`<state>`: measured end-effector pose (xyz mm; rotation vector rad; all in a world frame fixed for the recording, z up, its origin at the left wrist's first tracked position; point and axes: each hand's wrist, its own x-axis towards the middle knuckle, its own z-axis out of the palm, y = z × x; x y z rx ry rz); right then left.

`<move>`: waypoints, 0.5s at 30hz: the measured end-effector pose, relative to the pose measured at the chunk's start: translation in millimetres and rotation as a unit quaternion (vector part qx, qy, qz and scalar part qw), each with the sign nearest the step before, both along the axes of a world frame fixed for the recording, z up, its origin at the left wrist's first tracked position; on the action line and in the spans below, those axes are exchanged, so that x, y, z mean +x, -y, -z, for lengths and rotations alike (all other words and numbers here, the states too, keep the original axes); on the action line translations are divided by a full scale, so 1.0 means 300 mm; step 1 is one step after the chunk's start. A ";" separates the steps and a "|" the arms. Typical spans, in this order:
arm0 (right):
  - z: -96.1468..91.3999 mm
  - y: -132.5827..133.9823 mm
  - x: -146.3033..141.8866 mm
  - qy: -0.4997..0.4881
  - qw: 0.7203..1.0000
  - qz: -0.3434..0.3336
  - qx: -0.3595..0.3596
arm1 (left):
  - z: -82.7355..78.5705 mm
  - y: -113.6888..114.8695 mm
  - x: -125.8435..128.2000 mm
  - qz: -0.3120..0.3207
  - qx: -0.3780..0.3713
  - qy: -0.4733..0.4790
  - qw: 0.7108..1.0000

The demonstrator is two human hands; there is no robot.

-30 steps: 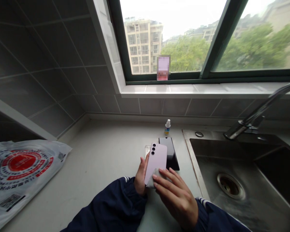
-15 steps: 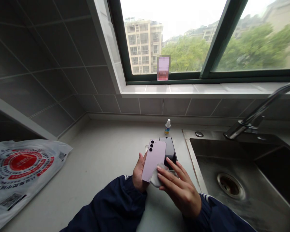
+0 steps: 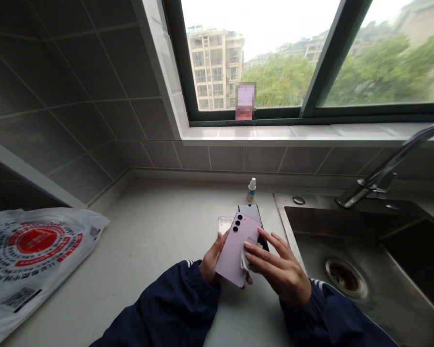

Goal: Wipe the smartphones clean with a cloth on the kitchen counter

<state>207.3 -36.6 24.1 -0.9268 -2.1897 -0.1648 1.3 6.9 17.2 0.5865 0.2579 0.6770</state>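
Observation:
A light purple smartphone (image 3: 231, 255), its back with three camera lenses facing up, rests in my left hand (image 3: 214, 258), which grips it from the left and below. My right hand (image 3: 280, 267) presses a crumpled white cloth or tissue (image 3: 246, 256) against the right side of the phone's back, fingers together over it. Behind these, on the counter, lies a second, dark-edged phone (image 3: 251, 210), mostly covered by the purple one and my right hand. A clear phone case (image 3: 224, 223) sits left of it, partly hidden. Beyond stands a small white-capped spray bottle (image 3: 251, 190).
On the right is a steel sink (image 3: 280, 212) with a chrome faucet (image 3: 361, 185). A white plastic bag (image 3: 90, 224) with red and black print lies at the left on the pale counter (image 3: 155, 217). A window (image 3: 282, 48) is ahead.
The purple phone has shifted right and tilted more, uncovering the clear case. My right hand, with the white cloth, has moved right and slightly up along the phone's back.

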 end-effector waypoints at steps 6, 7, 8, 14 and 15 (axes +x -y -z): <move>0.005 -0.004 0.007 0.001 1.000 0.002 -0.008 | 0.030 -0.014 -0.016 0.060 0.008 0.004 0.998; 0.004 -0.004 0.007 -0.002 1.000 0.007 -0.007 | 0.031 -0.013 -0.016 0.067 0.008 0.006 0.998; 0.003 -0.005 0.008 -0.008 1.000 0.017 -0.006 | 0.031 -0.011 -0.016 0.077 0.008 0.008 0.997; 0.006 -0.004 -0.003 -0.014 0.992 0.120 -0.032 | 0.046 0.009 0.000 0.157 0.011 0.023 0.987; 0.009 -0.002 -0.008 -0.008 0.991 0.126 -0.037 | 0.052 0.012 0.002 0.158 0.012 0.021 0.987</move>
